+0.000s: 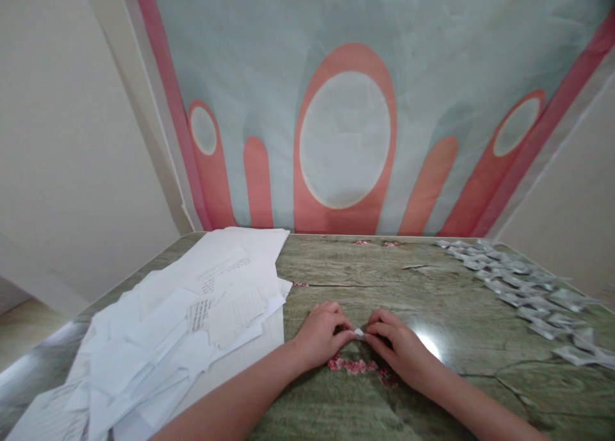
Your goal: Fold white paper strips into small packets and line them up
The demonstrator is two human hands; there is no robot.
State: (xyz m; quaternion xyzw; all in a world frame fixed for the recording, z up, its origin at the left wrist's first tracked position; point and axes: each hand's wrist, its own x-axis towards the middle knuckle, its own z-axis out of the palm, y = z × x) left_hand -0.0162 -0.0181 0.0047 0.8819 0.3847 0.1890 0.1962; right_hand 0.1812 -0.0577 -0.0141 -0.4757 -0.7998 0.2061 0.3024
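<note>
Pinching a small white paper twist (359, 333) — left hand (325, 335) and right hand (394, 346) at opposite ends. Left of it lie smooth, overlapping sheets (192, 325).

Wood-patterned table (336, 268): loose paper pile (225, 274) left, folded paper pieces (533, 300) right.

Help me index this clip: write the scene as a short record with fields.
left hand: pinches one end of a small white piece
right hand: pinches its other end
left side: heap of paper sheets, some printed
right side: rows of folded pale pieces
table: wood-patterned, with pink flower prints
backdrop: pale blue-green, with orange-red shapes
</note>
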